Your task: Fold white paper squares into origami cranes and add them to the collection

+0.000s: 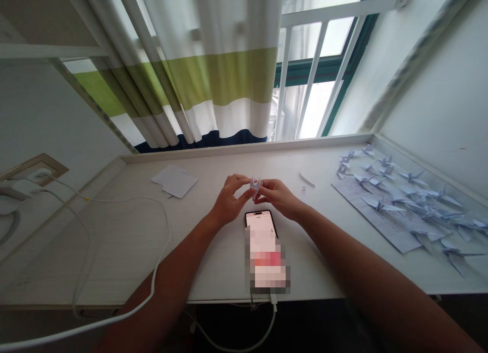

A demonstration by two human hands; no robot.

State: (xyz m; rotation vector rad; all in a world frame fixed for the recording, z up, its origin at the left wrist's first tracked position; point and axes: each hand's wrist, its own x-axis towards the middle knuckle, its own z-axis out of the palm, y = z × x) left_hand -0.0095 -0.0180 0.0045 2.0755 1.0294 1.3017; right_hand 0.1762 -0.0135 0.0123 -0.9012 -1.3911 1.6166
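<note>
The left hand (227, 200) and right hand (280, 198) close their fingers on a small folded paper (255, 184) from 9 and 3 o'clock, seemingly to steady it. It is held above the counter (125, 241), just beyond the phone (260, 222). Paper cranes (412, 198) lie at 3 o'clock.

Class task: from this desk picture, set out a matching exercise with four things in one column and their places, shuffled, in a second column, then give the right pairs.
Things
1 folded paper
2 phone
3 paper cranes
4 paper squares

Places
A right side of the desk
B pinched between left hand and right hand
C back left of the desk
D flat on the desk, just below the hands

Pairs: 1-B, 2-D, 3-A, 4-C
</note>
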